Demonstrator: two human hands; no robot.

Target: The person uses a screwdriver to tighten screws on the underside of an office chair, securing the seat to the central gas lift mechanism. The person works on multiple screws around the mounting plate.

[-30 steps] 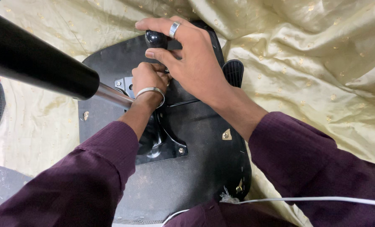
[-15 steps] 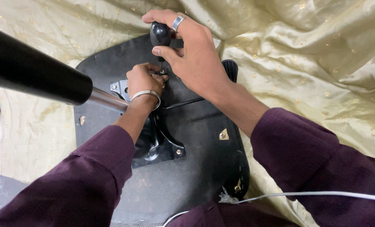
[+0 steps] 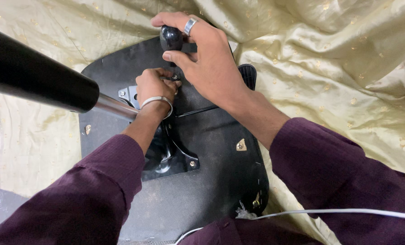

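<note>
Bright even indoor light, soft shadows, sharp focus, faint sheen on cloth

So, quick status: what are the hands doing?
Right hand grips black tool handle. Left hand steadies its tip on the upturned seat base. Gas cylinder alongside.

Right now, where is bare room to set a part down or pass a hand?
Free: the seat underside between the mounting plate and its right edge, and the gold cloth to the right. Crowded: left hand, right hand, black-handled screwdriver, gas cylinder.

Likely small repair workshop: upturned black chair seat base with metal mounting plate on gold-dotted cream cloth, bare floor at edge
</note>
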